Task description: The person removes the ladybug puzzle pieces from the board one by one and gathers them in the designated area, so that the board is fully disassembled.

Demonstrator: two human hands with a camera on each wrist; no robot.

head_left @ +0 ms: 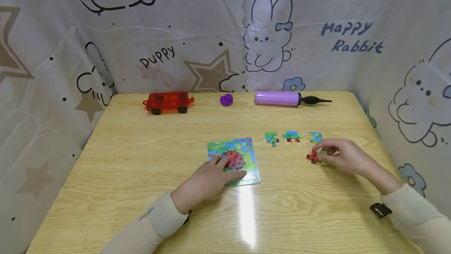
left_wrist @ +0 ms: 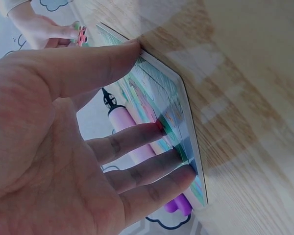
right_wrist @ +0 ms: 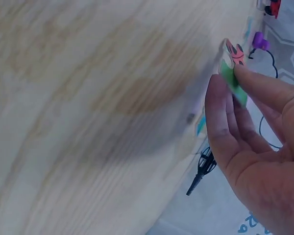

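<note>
A square ladybug puzzle board [head_left: 251, 160] lies on the table. Resting on it is my left hand [head_left: 204, 179], thumb near its front edge and fingers spread across the picture. In the left wrist view those fingers are extended and touch the board. My right hand [head_left: 347, 158] pinches a red and green puzzle piece [head_left: 312, 156] between thumb and fingers, tilted in the right wrist view and to the right of the board. Three loose puzzle pieces lie in a row behind it: a left one [head_left: 270, 136], a middle one [head_left: 292, 135] and a right one [head_left: 317, 136].
Along the back of the wooden table [head_left: 141, 175] stand a red toy wagon [head_left: 168, 102], a purple rubber duck [head_left: 226, 99] and a purple hand pump [head_left: 277, 98] with a black nozzle. A patterned curtain [head_left: 211, 19] hangs behind and at both sides.
</note>
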